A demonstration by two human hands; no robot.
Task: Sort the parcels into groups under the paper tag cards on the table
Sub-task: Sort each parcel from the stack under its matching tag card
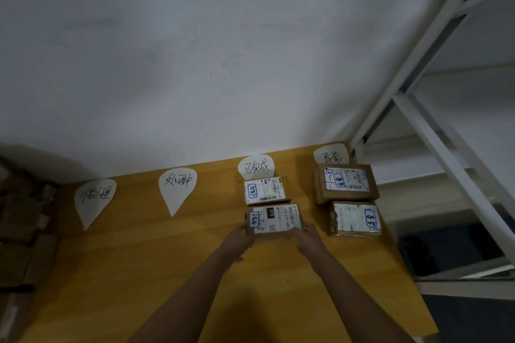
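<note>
Several white paper tag cards lie along the back of the wooden table (139,273): the far-left card (93,200), the second card (177,188), the third card (256,166) and the right card (331,154). Under the third card sits a small labelled parcel (266,189). Just in front of it is a second brown parcel (274,220), held at its near corners by my left hand (239,241) and my right hand (309,239). Two parcels lie under the right card, a larger one (345,182) and a nearer one (355,218).
A dim stack of brown parcels (25,231) stands at the table's left end. A white metal rack (434,120) rises to the right, with a dark bin (446,253) on the floor below. A white wall runs behind the table.
</note>
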